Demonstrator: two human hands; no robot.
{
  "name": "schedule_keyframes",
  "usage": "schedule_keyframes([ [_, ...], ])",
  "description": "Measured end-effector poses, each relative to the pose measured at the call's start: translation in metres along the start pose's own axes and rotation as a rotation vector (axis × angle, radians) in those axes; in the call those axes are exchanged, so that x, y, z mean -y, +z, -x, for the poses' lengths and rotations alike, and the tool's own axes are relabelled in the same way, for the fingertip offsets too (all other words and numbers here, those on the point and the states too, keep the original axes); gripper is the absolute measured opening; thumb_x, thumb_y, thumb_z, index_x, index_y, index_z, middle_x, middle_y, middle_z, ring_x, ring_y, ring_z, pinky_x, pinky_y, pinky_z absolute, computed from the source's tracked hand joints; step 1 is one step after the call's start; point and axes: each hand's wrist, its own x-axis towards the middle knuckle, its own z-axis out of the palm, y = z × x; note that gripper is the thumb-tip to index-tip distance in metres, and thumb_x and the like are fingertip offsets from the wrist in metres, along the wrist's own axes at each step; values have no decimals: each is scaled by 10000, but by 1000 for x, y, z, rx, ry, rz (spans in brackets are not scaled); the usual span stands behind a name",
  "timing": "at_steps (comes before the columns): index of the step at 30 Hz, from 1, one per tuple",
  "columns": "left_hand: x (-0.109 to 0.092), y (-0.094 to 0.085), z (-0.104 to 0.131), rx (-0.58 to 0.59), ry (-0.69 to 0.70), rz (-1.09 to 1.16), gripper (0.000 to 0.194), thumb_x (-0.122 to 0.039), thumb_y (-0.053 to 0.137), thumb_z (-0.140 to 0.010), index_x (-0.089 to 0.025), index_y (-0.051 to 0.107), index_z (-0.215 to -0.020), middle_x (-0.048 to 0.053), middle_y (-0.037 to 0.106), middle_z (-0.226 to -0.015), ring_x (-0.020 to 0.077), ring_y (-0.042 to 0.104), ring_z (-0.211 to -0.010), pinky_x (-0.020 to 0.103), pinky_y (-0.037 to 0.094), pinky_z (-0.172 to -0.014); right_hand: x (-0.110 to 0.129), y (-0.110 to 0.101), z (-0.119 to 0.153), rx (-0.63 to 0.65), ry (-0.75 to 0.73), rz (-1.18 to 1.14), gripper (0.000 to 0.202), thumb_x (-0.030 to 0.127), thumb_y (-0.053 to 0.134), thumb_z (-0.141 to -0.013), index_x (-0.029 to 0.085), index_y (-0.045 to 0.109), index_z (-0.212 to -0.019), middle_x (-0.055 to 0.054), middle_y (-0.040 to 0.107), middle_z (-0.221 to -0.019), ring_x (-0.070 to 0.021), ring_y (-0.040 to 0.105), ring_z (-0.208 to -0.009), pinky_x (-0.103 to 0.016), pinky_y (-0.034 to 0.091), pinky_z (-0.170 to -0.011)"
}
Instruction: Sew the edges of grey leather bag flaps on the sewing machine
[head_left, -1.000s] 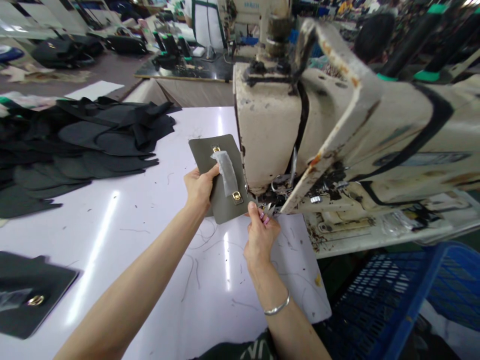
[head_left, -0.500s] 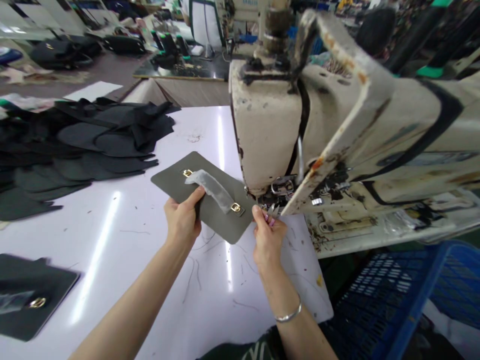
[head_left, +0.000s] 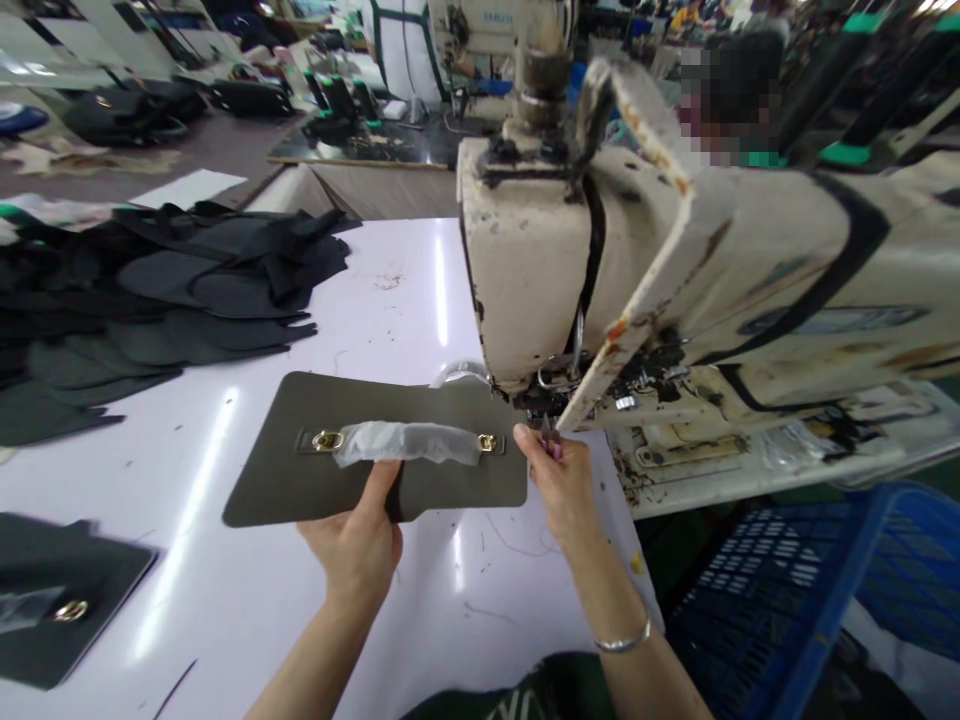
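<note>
My left hand [head_left: 354, 552] grips a dark olive bag panel [head_left: 285, 490], thumb on top near the handle and fingers hidden underneath. Across the panel runs a handle [head_left: 409, 443] wrapped in whitish film, with a gold buckle at each end. At the panel's right edge is my right hand [head_left: 564, 492], closed around small thread snips [head_left: 551, 440] with pink on the grip and blades pointing up. Just beyond it stands the needle area of a cream, rust-marked sewing machine [head_left: 525, 260]. Behind the panel a pale curved piece [head_left: 461, 372] peeks out.
Black cut pieces [head_left: 187, 270] are piled at the left on the white table [head_left: 300, 620]. A second dark panel [head_left: 71, 640] with a gold buckle lies at the lower left. To the lower right is a blue plastic basket [head_left: 750, 590]. A person [head_left: 735, 100] appears behind the machine.
The panel has turned from slanting to nearly level and now reaches further left and nearer to me. My left hand came down with it. The right hand shifted slightly right, still holding the snips.
</note>
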Motion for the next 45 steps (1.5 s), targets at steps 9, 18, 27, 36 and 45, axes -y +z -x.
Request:
schedule_keyframes([
  [9,2,-5,17,-28,-33,27,556,-178,877,-640,-206,673,-1156,43,695,-1129,222,661,-1080,464,465,-1108,-6,-6,2,32,84,-122,507,448,719,-790,206,370,-512,75,252,-519,-75,221,-517,-244,191,-482],
  [18,9,-10,22,-4,-240,23,501,-170,865,-639,-235,691,-1104,8,697,-1131,179,657,-1033,330,521,-1013,-2,-1,-14,-46,-4,-81,287,417,736,-754,159,699,-636,9,573,-615,-137,479,-627,-251,393,-603],
  [27,22,-48,-89,206,120,-476,367,-359,769,-743,-230,691,-1078,32,707,-1000,205,636,-974,305,495,-811,-6,-17,-17,-20,-88,229,369,474,691,-812,128,746,-696,-1,589,-576,-125,475,-553,-240,359,-560],
  [36,40,69,-117,998,464,-890,410,-571,600,-842,-191,702,-956,100,699,-960,271,598,-949,386,439,-869,51,-17,35,-11,-196,247,406,525,634,-898,153,718,-760,-46,638,-698,-142,530,-655,-247,394,-637],
  [45,2,52,-123,551,275,-530,403,-564,652,-830,-201,500,-740,-59,400,-619,112,370,-577,247,282,-541,59,37,23,433,541,-790,456,562,606,-910,138,701,-1049,52,441,-624,-48,271,-478,-170,207,-444],
])
